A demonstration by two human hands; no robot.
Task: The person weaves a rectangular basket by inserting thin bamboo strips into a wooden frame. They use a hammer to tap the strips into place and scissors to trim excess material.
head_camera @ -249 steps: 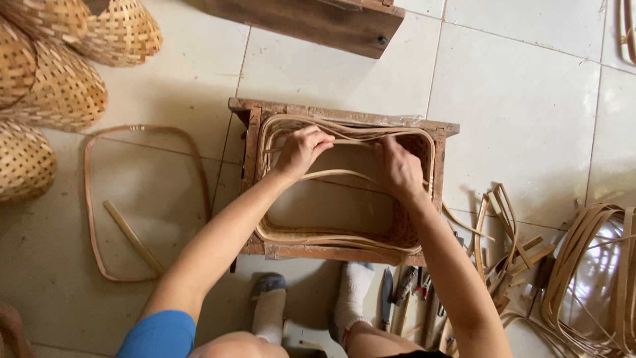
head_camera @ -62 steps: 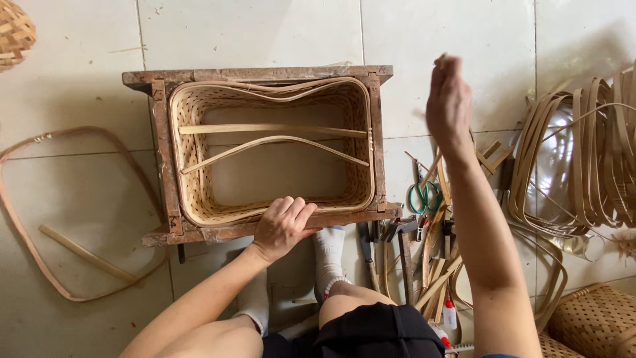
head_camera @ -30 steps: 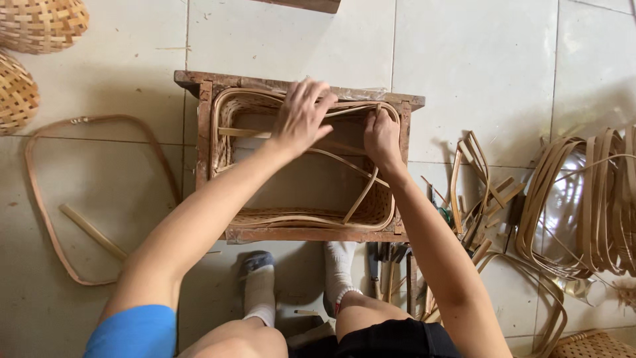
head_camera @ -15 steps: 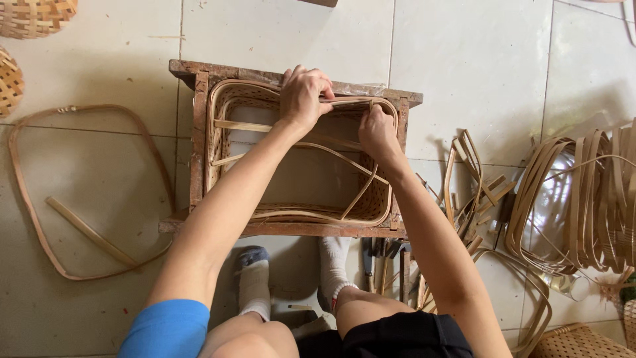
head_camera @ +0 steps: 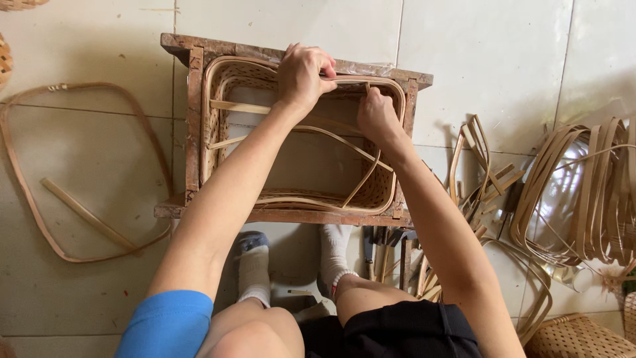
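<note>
A woven basket sits inside a wooden frame on the tiled floor. The left hand is clenched over the bamboo rim strip at the frame's far edge. The right hand pinches the same strip near the far right corner. A loose bamboo hoop lies left of the frame; coiled strips lie right.

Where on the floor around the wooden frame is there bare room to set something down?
Bare tile lies beyond the wooden frame, at the top, and inside the loose bamboo hoop on the left, apart from one stick. The right is crowded with bamboo strips and tools. Both the left hand and right hand are at the basket rim.
</note>
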